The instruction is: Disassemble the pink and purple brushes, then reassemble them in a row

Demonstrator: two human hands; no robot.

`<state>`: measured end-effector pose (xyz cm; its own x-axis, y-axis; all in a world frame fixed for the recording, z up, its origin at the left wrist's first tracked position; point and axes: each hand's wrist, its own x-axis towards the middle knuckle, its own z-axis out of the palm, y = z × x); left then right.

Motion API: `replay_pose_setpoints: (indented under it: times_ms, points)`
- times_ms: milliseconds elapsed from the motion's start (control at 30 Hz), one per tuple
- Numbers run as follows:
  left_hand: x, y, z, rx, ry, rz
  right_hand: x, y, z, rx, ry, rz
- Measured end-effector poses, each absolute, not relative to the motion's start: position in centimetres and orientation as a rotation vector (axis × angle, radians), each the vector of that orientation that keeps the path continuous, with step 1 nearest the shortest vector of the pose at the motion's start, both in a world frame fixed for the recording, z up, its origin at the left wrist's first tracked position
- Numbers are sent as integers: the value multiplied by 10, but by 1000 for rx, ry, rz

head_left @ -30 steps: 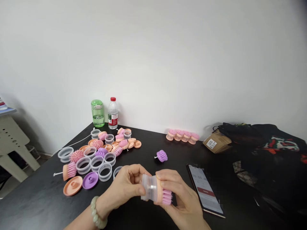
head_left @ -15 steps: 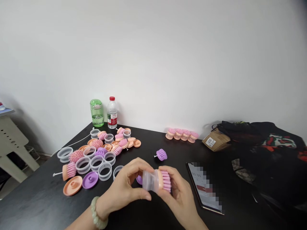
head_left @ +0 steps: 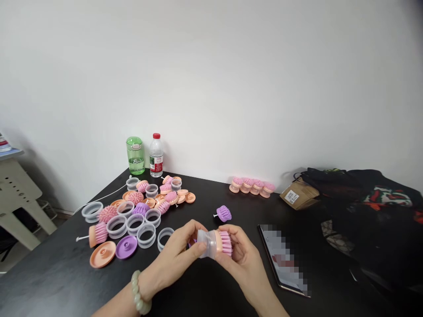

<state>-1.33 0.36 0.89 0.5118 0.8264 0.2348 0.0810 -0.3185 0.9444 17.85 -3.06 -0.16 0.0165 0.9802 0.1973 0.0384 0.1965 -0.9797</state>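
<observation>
My left hand (head_left: 178, 248) is closed on a clear plastic ring (head_left: 207, 244), its thumb pressed on the near side. My right hand (head_left: 243, 262) grips a brush head (head_left: 225, 243) with pink bristles and a peach base. Held sideways above the table, the ring sits against the peach base. Part of a purple piece (head_left: 192, 242) shows behind my left fingers. Farther back, a purple brush head (head_left: 224, 213) with a white stem lies on its side. A loose clear ring (head_left: 165, 237) rests just left of my left hand.
Clear rings, brush heads and peach caps (head_left: 103, 254) cover the table's left, with a purple cap (head_left: 126, 247). By the wall stand a green bottle (head_left: 135, 156), a water bottle (head_left: 156, 156) and several assembled brushes (head_left: 247, 186). A phone (head_left: 284, 259), paper bag (head_left: 299, 195) and dark cloth (head_left: 373, 229) lie right.
My left thumb has come up from below and now presses on the clear ring. The ring and brush head have shifted slightly up and are held more level.
</observation>
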Motion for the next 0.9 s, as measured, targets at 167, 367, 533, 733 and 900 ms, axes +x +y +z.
replay_pose_setpoints:
  times_ms: [167, 367, 533, 733, 900]
  points:
    - [-13, 4, 11, 1895, 699, 1050, 180, -31, -3, -1114, -1331, 993]
    - [-12, 3, 8, 2072, 640, 1179, 178, -31, 1, -1154, -1370, 848]
    - [-11, 6, 2, 2316, 769, 1200, 174, -31, -3, -1318, -1473, 687]
    - [-10, 12, -10, 2638, 764, 1150, 169, -27, -15, -1472, -1564, 567]
    - [-7, 7, -9, 2595, 900, 1014, 166, -23, -19, -1400, -1607, 567]
